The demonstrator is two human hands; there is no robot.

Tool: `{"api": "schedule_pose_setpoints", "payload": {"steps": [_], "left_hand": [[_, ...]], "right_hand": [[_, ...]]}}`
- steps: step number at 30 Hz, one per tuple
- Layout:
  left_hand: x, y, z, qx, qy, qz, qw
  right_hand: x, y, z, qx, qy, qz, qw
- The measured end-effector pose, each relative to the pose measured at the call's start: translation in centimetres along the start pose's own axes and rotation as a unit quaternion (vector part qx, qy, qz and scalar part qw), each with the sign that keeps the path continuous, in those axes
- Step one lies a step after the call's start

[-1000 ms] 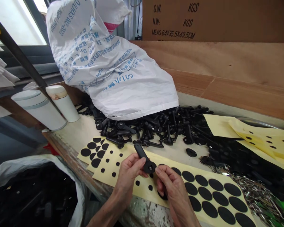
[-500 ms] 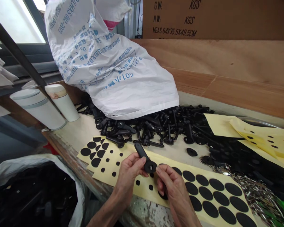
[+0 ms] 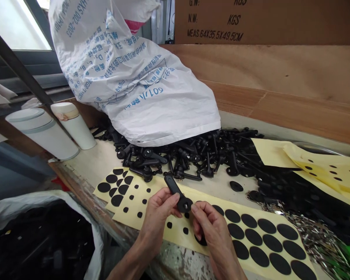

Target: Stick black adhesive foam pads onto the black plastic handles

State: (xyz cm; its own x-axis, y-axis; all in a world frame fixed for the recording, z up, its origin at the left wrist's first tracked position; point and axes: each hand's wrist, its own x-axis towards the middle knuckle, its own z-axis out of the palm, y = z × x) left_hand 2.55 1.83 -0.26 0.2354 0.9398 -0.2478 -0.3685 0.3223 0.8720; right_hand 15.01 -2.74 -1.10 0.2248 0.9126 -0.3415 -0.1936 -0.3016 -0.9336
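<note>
Lever handle (image 3: pixel 175 193), black plastic, is being held up just above the yellow backing sheet (image 3: pixel 177 236), between both hands. Its long axis is running from the grip end at upper left down to the round hub at lower right. Left hand (image 3: pixel 159 219) is pinching it, with the fingers (image 3: pixel 167 198) closed around the arm near the hub. Right hand (image 3: pixel 212 229) is nearer the hub, with its fingertips (image 3: pixel 194 208) touching the hub's edge; cannot tell if they are gripping or only steadying it. Black round disc (image 3: pixel 201 240) is showing under the right hand, partly hidden. Black adhesive pads (image 3: pixel 259 256) are sitting in rows on the sheet to the right. Behind, pile of black handles (image 3: pixel 192 163) is spilling from under white woven sack (image 3: pixel 134 85). Loose silver metal parts (image 3: pixel 317 237) are lying at right.
</note>
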Motion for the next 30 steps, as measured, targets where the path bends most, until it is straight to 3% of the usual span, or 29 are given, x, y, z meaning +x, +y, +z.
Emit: {"api": "schedule_pose_setpoints", "payload": {"steps": [6, 12, 15, 18, 21, 23, 25, 27, 30], "left_hand": [[-0.1, 0.1, -0.1, 0.013, 0.001, 0.001, 1.000], [-0.1, 0.0, -0.1, 0.037, 0.003, 0.006, 0.999], [-0.3, -0.1, -0.1, 0.046, 0.007, 0.018, 0.999], [-0.4, -0.1, -0.1, 0.044, 0.013, 0.029, 0.999], [-0.4, -0.1, -0.1, 0.039, 0.019, 0.034, 0.998], [-0.3, -0.1, -0.1, 0.036, 0.017, 0.025, 0.999], [-0.2, -0.1, -0.1, 0.023, 0.003, -0.001, 1.000], [-0.1, 0.0, -0.1, -0.002, -0.021, -0.028, 0.999], [-0.1, 0.1, -0.1, -0.046, -0.052, -0.037, 0.997]], "right_hand": [[0.3, 0.4, -0.1, -0.030, 0.011, -0.020, 0.999], [0.4, 0.6, -0.3, -0.146, 0.030, -0.085, 0.985], [0.0, 0.1, 0.0, -0.245, 0.056, -0.134, 0.958], [-0.2, -0.3, 0.0, -0.355, 0.079, -0.192, 0.912], [0.1, -0.5, -0.7, -0.409, 0.083, -0.218, 0.882], [0.5, -0.6, -1.4, -0.377, 0.082, -0.201, 0.900], [0.9, -0.7, -1.9, -0.293, 0.066, -0.166, 0.939], [1.0, -0.8, -1.8, -0.192, 0.018, -0.135, 0.972], [0.9, -0.8, -0.7, -0.077, -0.052, -0.115, 0.989]]}}
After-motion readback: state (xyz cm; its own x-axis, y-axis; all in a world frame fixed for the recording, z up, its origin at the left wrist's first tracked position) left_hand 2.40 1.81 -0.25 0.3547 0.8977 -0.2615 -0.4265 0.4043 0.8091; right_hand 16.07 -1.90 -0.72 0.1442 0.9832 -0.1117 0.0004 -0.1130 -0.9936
